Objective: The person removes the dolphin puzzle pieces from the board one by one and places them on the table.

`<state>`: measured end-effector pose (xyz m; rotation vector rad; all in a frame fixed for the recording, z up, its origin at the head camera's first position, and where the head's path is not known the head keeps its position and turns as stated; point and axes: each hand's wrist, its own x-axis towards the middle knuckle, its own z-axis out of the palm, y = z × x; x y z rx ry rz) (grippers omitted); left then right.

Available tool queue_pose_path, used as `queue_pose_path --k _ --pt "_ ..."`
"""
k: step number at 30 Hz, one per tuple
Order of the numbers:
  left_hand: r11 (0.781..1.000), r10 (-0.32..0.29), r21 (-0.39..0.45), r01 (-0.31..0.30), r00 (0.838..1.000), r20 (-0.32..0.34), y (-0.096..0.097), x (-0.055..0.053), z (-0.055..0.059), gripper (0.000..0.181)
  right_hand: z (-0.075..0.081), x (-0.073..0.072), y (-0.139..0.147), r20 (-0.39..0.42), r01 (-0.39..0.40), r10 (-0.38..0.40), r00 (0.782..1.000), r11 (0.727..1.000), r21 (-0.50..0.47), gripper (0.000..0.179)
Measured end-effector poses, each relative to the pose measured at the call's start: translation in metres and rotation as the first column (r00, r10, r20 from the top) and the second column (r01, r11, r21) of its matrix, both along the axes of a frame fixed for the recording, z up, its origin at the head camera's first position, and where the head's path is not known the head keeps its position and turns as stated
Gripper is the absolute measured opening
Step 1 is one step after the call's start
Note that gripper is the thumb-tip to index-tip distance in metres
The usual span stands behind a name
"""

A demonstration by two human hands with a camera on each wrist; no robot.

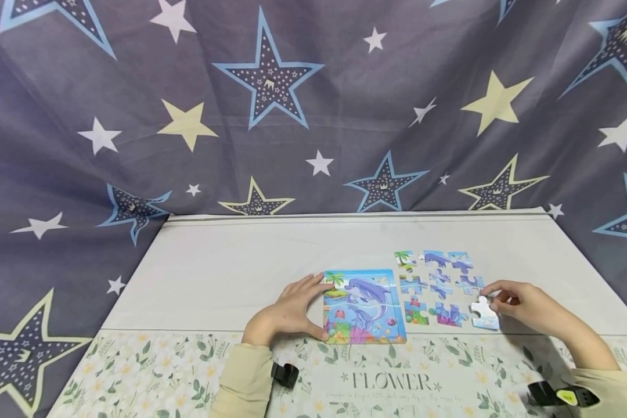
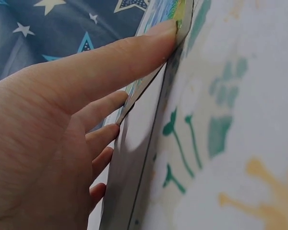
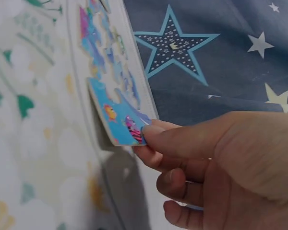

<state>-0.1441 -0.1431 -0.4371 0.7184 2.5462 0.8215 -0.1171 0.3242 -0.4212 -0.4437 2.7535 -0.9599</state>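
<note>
A square dolphin picture board lies flat on the table. My left hand rests at its left side, thumb by the near corner and index finger by the far corner. In the left wrist view the thumb and the fingertips touch the board's edge. My right hand pinches a puzzle piece between thumb and fingers; it is blue with small fish and looks pale with glare in the head view. That piece is tilted, right of the other loose puzzle pieces.
Several loose pieces are spread in rough rows right of the board, including a palm tree piece and a dolphin head piece. A flower-printed cloth covers the near table. Behind hangs a grey star-patterned curtain.
</note>
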Motion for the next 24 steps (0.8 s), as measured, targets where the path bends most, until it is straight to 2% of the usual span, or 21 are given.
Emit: queue_pose_path --k 5,9,15,19,24 --pt "1.000 -0.005 -0.005 0.005 1.000 0.008 0.002 -0.002 0.003 0.100 -0.006 0.000 0.001 -0.046 0.035 -0.033 0.998 0.998 0.044 0.017" --pt "1.000 -0.006 -0.021 0.006 1.000 0.013 0.003 -0.002 0.004 0.100 -0.007 0.000 0.001 -0.034 0.069 -0.067 0.997 0.995 0.073 0.020" --pt "1.000 -0.003 -0.020 0.003 1.000 0.012 0.002 -0.003 0.005 0.101 -0.002 0.001 -0.003 -0.017 0.095 -0.094 0.995 0.993 0.062 0.026" --pt "1.000 -0.001 -0.020 0.001 1.000 -0.011 0.001 -0.003 0.003 0.102 0.002 0.002 -0.012 -0.068 0.148 -0.143 0.987 0.986 0.072 0.029" --pt "0.999 0.051 0.007 -0.051 0.998 -0.046 0.000 0.000 0.002 0.103 0.010 0.005 -0.035 -0.191 0.205 -0.195 0.962 0.978 0.034 0.026"
